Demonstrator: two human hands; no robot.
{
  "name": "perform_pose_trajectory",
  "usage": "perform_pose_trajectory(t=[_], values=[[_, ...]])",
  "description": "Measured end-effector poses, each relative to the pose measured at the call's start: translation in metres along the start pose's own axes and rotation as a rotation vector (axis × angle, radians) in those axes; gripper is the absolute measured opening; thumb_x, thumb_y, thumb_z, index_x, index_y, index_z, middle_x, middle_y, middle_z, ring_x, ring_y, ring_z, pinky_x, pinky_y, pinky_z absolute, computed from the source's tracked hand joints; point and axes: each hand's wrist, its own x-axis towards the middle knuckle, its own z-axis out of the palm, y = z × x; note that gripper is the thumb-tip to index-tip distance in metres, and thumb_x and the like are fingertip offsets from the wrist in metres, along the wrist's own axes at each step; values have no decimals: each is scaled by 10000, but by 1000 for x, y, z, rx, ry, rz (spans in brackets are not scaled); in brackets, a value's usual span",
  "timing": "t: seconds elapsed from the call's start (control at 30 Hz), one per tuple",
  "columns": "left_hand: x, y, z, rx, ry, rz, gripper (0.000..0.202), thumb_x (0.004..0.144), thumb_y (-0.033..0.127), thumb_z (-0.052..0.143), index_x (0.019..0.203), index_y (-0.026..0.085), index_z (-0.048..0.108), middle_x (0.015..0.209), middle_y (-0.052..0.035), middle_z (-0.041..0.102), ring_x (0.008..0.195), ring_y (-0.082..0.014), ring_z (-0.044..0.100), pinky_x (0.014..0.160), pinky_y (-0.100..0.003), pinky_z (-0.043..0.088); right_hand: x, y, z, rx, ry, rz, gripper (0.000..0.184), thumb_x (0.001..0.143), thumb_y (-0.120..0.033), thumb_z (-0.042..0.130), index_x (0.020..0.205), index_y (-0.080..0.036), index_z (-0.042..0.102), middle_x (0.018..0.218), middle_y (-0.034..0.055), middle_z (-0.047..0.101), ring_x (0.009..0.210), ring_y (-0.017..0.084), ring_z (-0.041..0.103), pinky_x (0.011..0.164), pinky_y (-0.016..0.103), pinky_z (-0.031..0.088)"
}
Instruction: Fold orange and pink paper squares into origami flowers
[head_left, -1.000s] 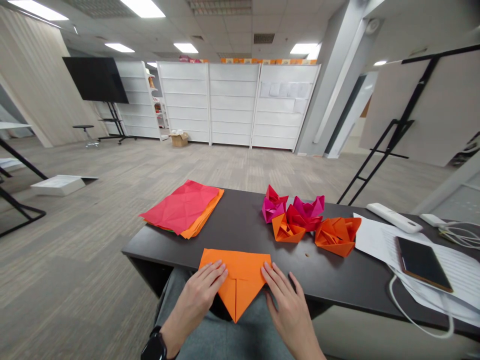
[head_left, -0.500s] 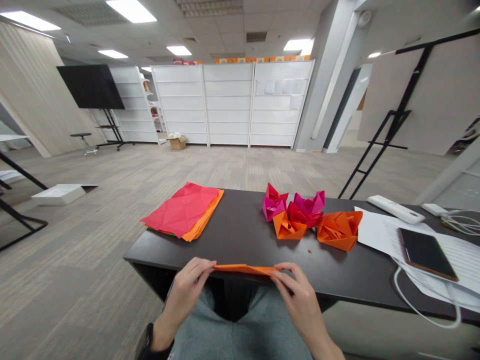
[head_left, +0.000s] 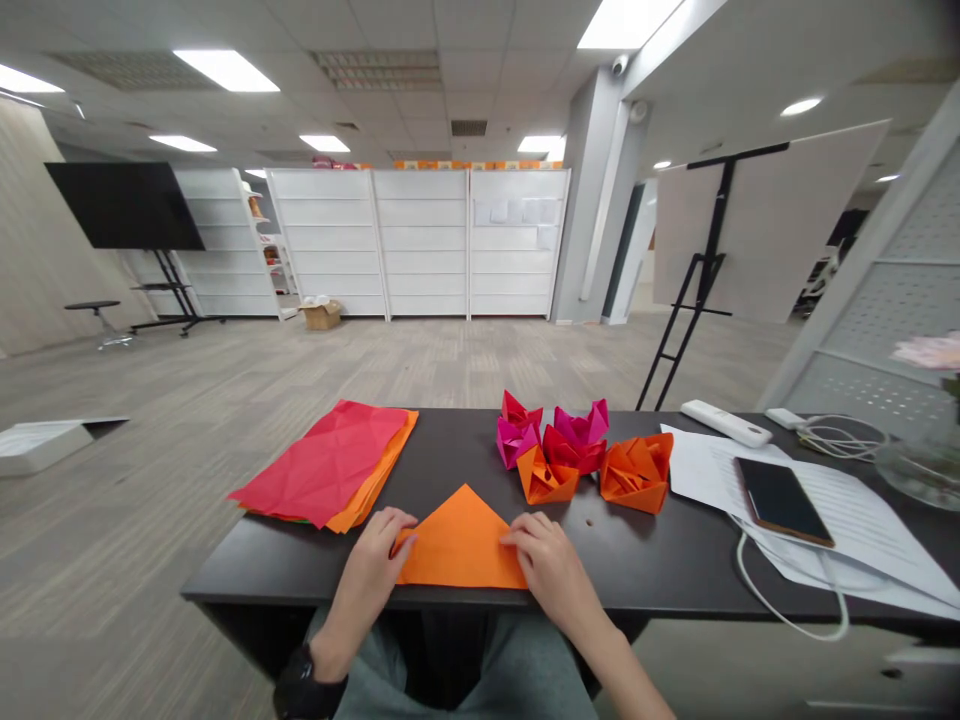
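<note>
A sheet of orange paper (head_left: 461, 550), folded into a triangle, lies at the front edge of the desk with its point toward the far side. My left hand (head_left: 377, 550) grips its left corner, thumb and fingers curled in. At the right corner, my right hand (head_left: 546, 553) has its fingers closed on the paper, hiding that corner. Beyond my right hand stand several folded paper shapes, among them a small orange one (head_left: 547, 476), a larger orange one (head_left: 637, 473) and a magenta one (head_left: 583, 424). To the left is a stack of creased paper, a red sheet (head_left: 330, 462) on top.
On the right of the dark desk (head_left: 255, 560), a phone (head_left: 784, 502) rests on printed sheets (head_left: 701, 465), with a white cable (head_left: 795, 630) looping over the front edge. A white power strip (head_left: 725, 423) and a glass vase (head_left: 919, 470) are behind.
The orange paper, seen edge-on between both hands at the desk edge before, now lies as a flat triangle on the desk. Both hands have moved onto the desk with it. The view has shifted right.
</note>
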Motion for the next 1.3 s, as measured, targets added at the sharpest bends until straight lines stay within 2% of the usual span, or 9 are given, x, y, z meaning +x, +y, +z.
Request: perform_pose_trajectory(t=[0.07, 0.13, 0.23, 0.4, 0.6, 0.73, 0.87, 1.07, 1.3], values=[[-8, 5, -9, 23, -94, 119, 189, 919, 167, 509, 1025, 208, 660, 991, -71, 718, 945, -215, 698, 850, -358, 581, -4, -11, -15, -51, -85, -63, 329, 872, -61, 468, 955, -261, 715, 948, 25, 692, 888, 185, 643, 791, 324, 487], [-15, 5, -19, 52, -182, 214, 237, 887, 185, 595, 1113, 215, 662, 1093, -83, 727, 1016, -228, 696, 903, -364, 578, -9, -16, -29, -70, -148, -100, 257, 882, -177, 561, 1072, -264, 710, 1051, 43, 709, 956, 206, 645, 857, 354, 479], [-22, -1, -31, 52, -256, 314, 351, 833, 229, 707, 1181, 228, 663, 1232, -91, 698, 1134, -245, 664, 985, -385, 548, -16, -12, -38, -54, -198, -129, 375, 877, -336, 641, 1244, -266, 653, 1220, 69, 686, 1090, 247, 626, 954, 407, 455], [-18, -6, -36, -50, -324, 227, 220, 931, 259, 608, 1132, 261, 698, 1193, -38, 722, 1117, -197, 675, 983, -327, 542, -18, 0, -30, 72, -200, -50, 269, 996, -286, 473, 1149, -285, 693, 1136, 44, 720, 1051, 219, 648, 904, 385, 492], [-5, 7, -26, -82, -197, -17, 219, 977, 258, 466, 1002, 228, 682, 991, -27, 742, 916, -193, 709, 828, -303, 573, -15, 1, -25, 121, -133, -3, 287, 928, -329, 592, 1198, -247, 644, 1101, 65, 708, 1040, 253, 643, 928, 420, 504], [-2, 4, -17, -72, -94, -51, 165, 919, 251, 512, 940, 194, 665, 916, -52, 711, 783, -196, 679, 741, -332, 582, -9, 7, -13, 193, -49, 77, 257, 972, -210, 436, 1066, -245, 672, 1011, 49, 718, 946, 217, 676, 848, 360, 550], [-2, -2, -13, -56, -68, -55, 141, 889, 227, 537, 950, 188, 658, 939, -63, 688, 765, -187, 653, 695, -327, 583, -5, 11, 0, 154, 46, 90, 228, 914, -157, 470, 1000, -237, 665, 984, 45, 672, 891, 202, 675, 793, 324, 568], [-8, -4, -8, 89, -18, 116, 150, 918, 155, 516, 917, 198, 660, 964, -62, 672, 933, -223, 643, 842, -402, 568, -11, 7, 1, -25, 47, 4, 339, 862, -51, 452, 952, -235, 722, 1104, 81, 647, 1019, 240, 618, 851, 402, 545], [-21, 20, -13, 360, -113, 321, 443, 801, 6, 439, 1162, 136, 659, 1190, -102, 693, 1189, -282, 586, 1021, -462, 509, -12, -19, -16, -201, -7, 30, 491, 691, -5, 480, 1045, -216, 746, 1348, 96, 600, 1280, 306, 500, 1066, 535, 410]])
